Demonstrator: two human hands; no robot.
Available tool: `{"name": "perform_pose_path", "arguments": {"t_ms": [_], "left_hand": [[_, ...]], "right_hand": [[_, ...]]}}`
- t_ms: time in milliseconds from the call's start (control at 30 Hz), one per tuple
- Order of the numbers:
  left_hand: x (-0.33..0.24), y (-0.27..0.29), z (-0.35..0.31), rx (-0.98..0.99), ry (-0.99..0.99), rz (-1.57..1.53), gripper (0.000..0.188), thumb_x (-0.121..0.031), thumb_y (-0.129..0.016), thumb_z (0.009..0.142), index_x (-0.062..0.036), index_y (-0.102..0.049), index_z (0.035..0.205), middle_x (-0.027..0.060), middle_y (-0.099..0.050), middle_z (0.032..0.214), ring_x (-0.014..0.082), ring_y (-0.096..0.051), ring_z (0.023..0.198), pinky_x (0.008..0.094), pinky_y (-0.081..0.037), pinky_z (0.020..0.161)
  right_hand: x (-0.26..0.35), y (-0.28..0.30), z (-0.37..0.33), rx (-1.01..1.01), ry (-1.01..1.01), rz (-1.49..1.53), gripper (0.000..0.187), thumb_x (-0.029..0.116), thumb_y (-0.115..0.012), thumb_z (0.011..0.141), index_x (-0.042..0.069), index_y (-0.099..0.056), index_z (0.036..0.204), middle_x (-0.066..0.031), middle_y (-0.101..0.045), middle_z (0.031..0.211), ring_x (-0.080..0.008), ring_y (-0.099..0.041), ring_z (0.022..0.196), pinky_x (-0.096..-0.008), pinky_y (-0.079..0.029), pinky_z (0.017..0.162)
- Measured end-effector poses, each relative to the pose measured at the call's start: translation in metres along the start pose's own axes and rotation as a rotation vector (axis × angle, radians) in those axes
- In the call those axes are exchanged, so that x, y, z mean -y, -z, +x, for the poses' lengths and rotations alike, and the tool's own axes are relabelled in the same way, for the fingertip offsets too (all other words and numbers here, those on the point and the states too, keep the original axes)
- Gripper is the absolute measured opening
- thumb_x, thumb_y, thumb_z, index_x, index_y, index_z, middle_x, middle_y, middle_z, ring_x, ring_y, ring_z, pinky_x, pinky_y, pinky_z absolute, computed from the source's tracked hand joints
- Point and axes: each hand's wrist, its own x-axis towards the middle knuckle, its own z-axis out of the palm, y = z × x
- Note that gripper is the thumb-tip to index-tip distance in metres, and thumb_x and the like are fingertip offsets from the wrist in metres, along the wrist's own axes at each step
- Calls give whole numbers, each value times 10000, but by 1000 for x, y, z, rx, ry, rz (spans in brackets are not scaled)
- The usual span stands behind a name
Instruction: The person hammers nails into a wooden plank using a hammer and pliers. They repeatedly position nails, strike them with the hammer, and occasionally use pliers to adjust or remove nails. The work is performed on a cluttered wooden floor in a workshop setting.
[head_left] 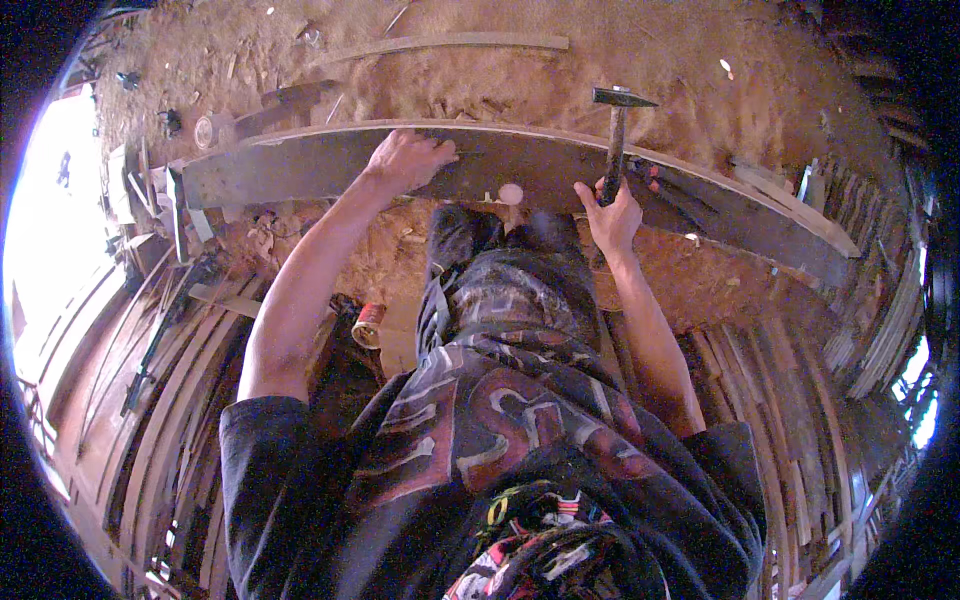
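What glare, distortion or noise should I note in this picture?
Head view: glare blows out the white area at left, with smaller bright patches near the right rim; head view: fisheye curvature bows the long dark plank, and the corners go black and grainy; head view: the hammer in the right hand stays legible.

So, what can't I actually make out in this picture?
All in the head view:
Anything small in the left hand's grip: its own fingers and the blur hide it.
The lower end of the hammer: covered by the right hand's grip.
The feet: out of sight, apparently behind the plank.
Whether the can is open: too small and grainy.
Beyond the bright opening: washed out by glare.
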Motion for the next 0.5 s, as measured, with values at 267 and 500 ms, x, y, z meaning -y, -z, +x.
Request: {"name": "perform_pose_path", "arguments": {"t_ms": [267,500], "left_hand": [[-8,2,-25,-477,209,-403,250,-260,-557,971,-78,-641,1119,169,-720,955,381,-683,897,466,-543,819],[-25,8,-36,-495,413,-1268,275,-248,-720,902,-13,-721,1043,113,-740,1024,176,-668,941,335,-518,860]], "right_hand": [[6,1,-1,-6,9,6,483,557,-776,768,114,-644,907,-50,-688,741,-308,-685,678,-428,-527,638],[1,-7,1,-45,47,25,443,497,-797,774,107,-627,897,-43,-653,709,-270,-659,653,-401,-507,631]]}}
